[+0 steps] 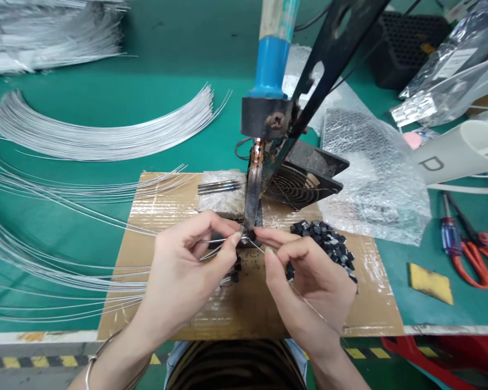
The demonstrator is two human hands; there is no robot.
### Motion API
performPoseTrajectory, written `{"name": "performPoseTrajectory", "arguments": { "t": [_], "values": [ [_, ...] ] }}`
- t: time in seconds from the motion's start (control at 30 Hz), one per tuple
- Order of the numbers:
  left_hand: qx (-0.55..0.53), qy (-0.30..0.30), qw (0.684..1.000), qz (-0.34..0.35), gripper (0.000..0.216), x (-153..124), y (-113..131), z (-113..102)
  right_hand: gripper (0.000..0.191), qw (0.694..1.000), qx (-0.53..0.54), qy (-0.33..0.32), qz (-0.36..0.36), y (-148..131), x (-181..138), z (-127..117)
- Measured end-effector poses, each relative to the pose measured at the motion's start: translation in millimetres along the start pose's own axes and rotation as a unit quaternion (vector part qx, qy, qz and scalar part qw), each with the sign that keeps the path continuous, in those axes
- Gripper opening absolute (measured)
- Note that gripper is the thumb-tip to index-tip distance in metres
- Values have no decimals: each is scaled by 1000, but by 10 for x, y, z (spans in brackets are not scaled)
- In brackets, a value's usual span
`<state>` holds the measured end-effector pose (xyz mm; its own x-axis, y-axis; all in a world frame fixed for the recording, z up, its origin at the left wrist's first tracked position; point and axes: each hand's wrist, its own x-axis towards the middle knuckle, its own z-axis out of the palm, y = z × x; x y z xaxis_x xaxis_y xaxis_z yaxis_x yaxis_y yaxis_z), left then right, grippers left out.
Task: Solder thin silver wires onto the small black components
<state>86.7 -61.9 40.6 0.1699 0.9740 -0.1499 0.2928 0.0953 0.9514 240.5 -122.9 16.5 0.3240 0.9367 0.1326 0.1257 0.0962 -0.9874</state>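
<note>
My left hand [191, 265] is closed, pinching a thin white wire [215, 240] between thumb and index finger just below the soldering iron's tip. In my right hand [309, 281], thumb and fingers are closed on a thin strand of solder wire [309, 304], which trails back over the palm. Its front end meets the white wire's end near the tip. The soldering iron [272, 65], with a blue handle, is clamped upright on a black metal arm [325, 59], its tip pointing down between my hands. Exactly what touches at the tip is partly hidden by my fingers.
Small black blocks [323, 244] lie heaped on the cardboard [374, 292] at right. A black fan [301, 184] stands behind. White wire bundles [106, 141] spread at left. Bubble wrap [374, 179], orange-handled pliers [475, 265] and a yellow sponge [431, 283] are at right.
</note>
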Motion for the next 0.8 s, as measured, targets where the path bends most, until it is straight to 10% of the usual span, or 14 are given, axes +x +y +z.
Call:
{"name": "performPoseTrajectory", "arguments": {
  "t": [0.8],
  "values": [
    [6, -6, 1000, 6, 7, 9, -8, -2, 19, 1000, 2, 0, -2, 46, -35, 4]
  ]
}}
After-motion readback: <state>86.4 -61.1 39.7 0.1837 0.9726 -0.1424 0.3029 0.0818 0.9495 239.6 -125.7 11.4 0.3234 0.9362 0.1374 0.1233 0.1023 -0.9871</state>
